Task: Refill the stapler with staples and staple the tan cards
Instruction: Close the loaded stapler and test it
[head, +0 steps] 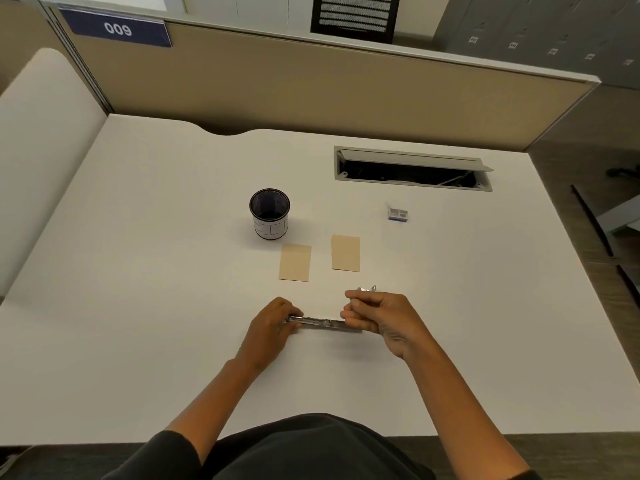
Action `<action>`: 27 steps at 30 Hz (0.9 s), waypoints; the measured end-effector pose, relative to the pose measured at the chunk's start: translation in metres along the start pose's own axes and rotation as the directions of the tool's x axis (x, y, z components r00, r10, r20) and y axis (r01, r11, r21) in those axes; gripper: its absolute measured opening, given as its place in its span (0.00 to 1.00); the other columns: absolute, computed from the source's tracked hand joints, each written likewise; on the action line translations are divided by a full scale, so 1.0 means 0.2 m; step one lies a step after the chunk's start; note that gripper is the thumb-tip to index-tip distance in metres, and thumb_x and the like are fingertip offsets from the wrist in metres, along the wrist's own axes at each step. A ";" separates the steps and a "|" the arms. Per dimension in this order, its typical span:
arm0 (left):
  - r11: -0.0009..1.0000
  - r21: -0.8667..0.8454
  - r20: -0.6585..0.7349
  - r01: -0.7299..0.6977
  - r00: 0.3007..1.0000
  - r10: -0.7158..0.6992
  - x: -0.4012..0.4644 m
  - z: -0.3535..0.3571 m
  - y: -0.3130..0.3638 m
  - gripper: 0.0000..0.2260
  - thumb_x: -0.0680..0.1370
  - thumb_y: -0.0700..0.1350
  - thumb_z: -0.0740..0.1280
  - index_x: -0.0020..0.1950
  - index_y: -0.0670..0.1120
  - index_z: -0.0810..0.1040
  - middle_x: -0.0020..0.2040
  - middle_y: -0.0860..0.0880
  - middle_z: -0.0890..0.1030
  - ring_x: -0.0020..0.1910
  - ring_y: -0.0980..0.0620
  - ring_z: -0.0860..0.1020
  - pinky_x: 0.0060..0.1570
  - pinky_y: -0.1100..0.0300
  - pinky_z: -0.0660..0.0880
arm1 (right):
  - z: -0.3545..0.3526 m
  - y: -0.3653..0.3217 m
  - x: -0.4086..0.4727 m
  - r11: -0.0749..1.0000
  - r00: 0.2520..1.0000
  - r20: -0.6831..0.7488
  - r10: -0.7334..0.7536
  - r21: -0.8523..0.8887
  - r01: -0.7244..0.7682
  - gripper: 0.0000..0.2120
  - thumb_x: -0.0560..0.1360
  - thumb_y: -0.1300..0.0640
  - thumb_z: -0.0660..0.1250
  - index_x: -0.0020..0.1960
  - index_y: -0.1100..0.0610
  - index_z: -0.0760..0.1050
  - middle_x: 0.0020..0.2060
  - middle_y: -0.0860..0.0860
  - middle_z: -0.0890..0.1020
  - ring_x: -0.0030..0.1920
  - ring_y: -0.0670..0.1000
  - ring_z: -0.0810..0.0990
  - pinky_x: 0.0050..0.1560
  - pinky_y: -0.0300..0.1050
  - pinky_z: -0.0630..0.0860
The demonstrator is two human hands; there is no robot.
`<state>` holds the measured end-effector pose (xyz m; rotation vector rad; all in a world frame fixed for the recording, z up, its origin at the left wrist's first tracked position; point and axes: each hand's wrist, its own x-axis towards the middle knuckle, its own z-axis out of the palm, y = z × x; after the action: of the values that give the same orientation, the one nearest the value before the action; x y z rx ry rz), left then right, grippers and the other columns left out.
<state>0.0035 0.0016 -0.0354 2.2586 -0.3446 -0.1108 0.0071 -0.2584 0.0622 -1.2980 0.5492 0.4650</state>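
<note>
The stapler (325, 323) lies opened out flat on the white table (138, 306) close to the person, its metal staple channel facing up, which suits loading. The left hand (273, 323) grips its left end, apparently to steady it, while the right hand (377, 318) is curled around the stapler's raised top part at the right end, holding it clear of the channel. The two tan cards (295, 262) wait apart just beyond, and the staple box (398, 215) sits farther back to the right, untouched.
</note>
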 end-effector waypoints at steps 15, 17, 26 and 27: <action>0.761 -0.521 0.062 0.387 0.906 -0.419 -0.05 -0.03 0.11 0.11 0.80 0.37 0.74 0.59 0.50 0.88 0.47 0.51 0.91 0.49 0.52 0.89 0.58 0.62 0.84 | 0.11 -0.07 -0.06 0.968 0.985 0.026 -0.168 -0.182 0.170 0.10 0.74 0.68 0.77 0.53 0.58 0.88 0.44 0.58 0.88 0.45 0.61 0.90 0.49 0.42 0.84; 0.737 -0.560 0.062 0.379 0.906 -0.419 -0.06 -0.06 0.15 0.11 0.81 0.37 0.74 0.58 0.52 0.88 0.45 0.52 0.91 0.48 0.53 0.90 0.56 0.66 0.83 | 0.13 -0.10 -0.08 0.953 0.978 0.036 -0.207 -0.221 0.209 0.10 0.75 0.68 0.76 0.53 0.57 0.88 0.43 0.57 0.87 0.45 0.61 0.90 0.46 0.43 0.84; 0.745 -0.612 -0.014 0.265 0.938 -0.345 -0.03 -0.22 0.35 0.11 0.82 0.39 0.73 0.60 0.53 0.87 0.46 0.53 0.91 0.48 0.53 0.89 0.52 0.71 0.81 | 0.23 -0.29 -0.20 0.522 0.830 0.224 -0.511 -0.686 0.507 0.10 0.74 0.62 0.78 0.51 0.49 0.87 0.42 0.41 0.87 0.45 0.42 0.86 0.46 0.34 0.81; 0.747 -0.618 -0.027 0.244 0.943 -0.330 -0.03 -0.24 0.38 0.11 0.82 0.39 0.73 0.59 0.53 0.87 0.46 0.53 0.91 0.48 0.53 0.89 0.53 0.70 0.81 | 0.25 -0.30 -0.21 0.455 0.806 0.273 -0.525 -0.710 0.537 0.09 0.75 0.62 0.77 0.52 0.49 0.87 0.43 0.41 0.87 0.46 0.42 0.85 0.47 0.35 0.81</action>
<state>-0.0088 -0.0088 0.0522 1.6393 0.1184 -0.1988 0.0162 -0.2236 0.1424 -2.2000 -0.1600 0.1490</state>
